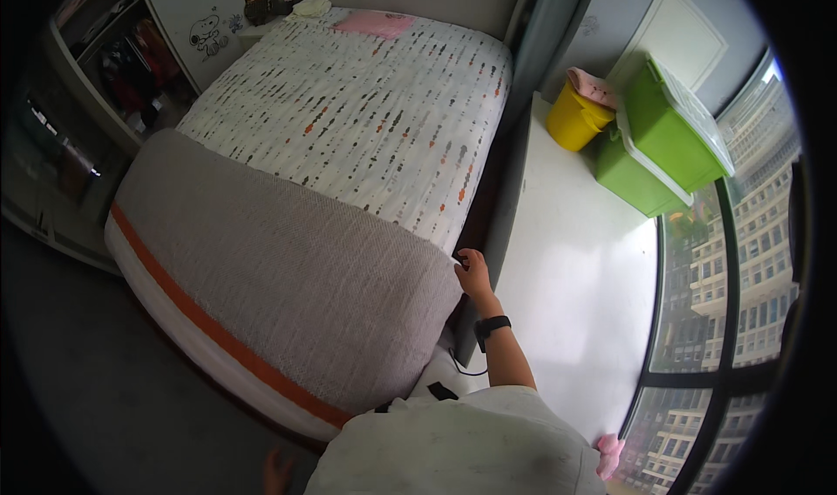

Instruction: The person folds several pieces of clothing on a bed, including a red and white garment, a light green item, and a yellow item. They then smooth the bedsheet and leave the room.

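A grey bed runner [288, 259] with an orange band and a pale border lies across the foot of the bed. My right hand [473, 273], wearing a black wristband, is at the runner's right-hand corner. Its fingers are curled and closed at the edge of the cloth; the fingertips are partly hidden. Beneath and beyond the runner spreads a white sheet [357, 120] patterned with grey and orange marks. Low in the picture, my left hand [277, 473] hangs in dim light over the dark floor, beside the bed's foot, its fingers too unclear to read.
Along the right runs a white ledge [558, 259] by the windows, bearing a yellow bucket [577, 120] and green storage boxes [671, 129]. A narrow gap separates ledge and bed. A pink pillow [375, 24] lies at the headboard; an open wardrobe [122, 59] stands left.
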Motion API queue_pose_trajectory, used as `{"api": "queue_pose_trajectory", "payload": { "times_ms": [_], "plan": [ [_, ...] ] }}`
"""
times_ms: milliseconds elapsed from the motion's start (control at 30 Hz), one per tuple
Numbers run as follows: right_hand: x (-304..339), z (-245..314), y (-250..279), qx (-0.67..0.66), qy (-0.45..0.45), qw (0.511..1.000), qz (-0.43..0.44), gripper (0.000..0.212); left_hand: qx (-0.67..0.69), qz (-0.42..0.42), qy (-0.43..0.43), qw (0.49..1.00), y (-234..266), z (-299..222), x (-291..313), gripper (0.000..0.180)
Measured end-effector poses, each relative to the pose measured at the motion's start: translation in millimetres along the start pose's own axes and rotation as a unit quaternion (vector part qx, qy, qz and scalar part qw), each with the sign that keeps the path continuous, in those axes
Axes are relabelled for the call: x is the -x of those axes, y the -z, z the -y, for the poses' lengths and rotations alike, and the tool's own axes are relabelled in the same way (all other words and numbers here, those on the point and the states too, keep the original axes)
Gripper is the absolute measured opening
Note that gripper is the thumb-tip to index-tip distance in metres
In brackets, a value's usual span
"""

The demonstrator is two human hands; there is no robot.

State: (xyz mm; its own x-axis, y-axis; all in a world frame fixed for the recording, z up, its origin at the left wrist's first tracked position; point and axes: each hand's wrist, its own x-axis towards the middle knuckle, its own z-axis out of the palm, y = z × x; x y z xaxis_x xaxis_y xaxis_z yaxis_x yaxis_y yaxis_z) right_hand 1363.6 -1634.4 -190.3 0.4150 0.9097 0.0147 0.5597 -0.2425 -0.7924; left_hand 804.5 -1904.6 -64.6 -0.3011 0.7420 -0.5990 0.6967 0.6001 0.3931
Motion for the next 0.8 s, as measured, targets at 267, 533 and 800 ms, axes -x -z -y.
{"api": "queue_pose_trajectory", "payload": {
  "times_ms": [267, 533, 800],
  "plan": [
    [-143.7, -96.1, -13.6, 0.051, -0.109, 0.993, 0.009, 0.017, 0.028, 0.016, 0.076, 0.997, -55.9, -150.3, -18.5, 0.042],
    [-217.8, -102.5, -26.9, 0.022, -0.143, 0.986, 0.082, 0.022, 0.02, 0.046, 0.038, 0.998, -36.9, -213.0, -115.5, 0.044],
    [-244.5, -78.1, -8.0, 0.014, -0.078, 0.99, 0.117, 0.021, 0.071, 0.069, -0.005, 0.995, -43.1, -234.7, -198.8, 0.047]
  ]
}}
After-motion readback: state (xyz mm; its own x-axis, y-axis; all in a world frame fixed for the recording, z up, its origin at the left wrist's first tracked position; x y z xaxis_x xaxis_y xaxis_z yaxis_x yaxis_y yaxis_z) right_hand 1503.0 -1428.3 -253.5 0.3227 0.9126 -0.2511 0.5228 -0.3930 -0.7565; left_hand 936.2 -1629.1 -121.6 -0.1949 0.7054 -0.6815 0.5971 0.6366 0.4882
